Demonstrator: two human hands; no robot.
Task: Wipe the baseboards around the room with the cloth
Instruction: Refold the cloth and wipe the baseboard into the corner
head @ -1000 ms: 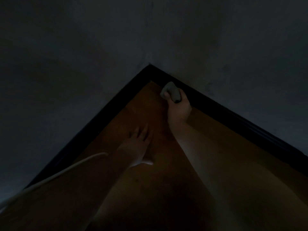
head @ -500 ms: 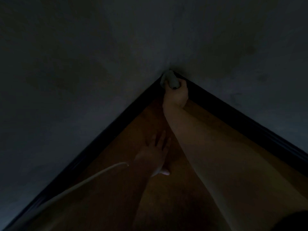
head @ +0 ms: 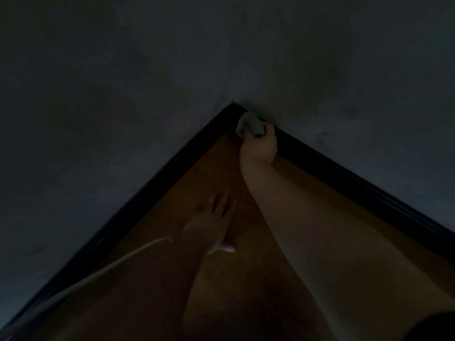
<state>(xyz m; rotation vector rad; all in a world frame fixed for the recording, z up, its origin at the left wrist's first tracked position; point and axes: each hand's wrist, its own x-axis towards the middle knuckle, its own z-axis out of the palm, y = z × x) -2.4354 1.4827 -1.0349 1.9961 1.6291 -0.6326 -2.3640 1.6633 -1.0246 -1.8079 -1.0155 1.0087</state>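
The room is very dim. A black baseboard (head: 344, 175) runs along two grey walls and meets in a corner at the upper middle. My right hand (head: 259, 147) grips a bunched pale grey cloth (head: 250, 124) and holds it against the right-hand baseboard just beside the corner. My left hand (head: 211, 217) lies flat on the brown wooden floor, fingers straight and pointing toward the corner, well short of the baseboard.
A pale cable (head: 98, 274) crosses the floor (head: 197, 173) from the lower left and ends near my left wrist. Two grey walls (head: 123, 119) close off the corner. Open floor lies between my arms and along the left baseboard (head: 147, 190).
My right hand pushed the cloth along the right baseboard into the corner, then drew it back slightly to the right. My left hand stayed flat on the floor.
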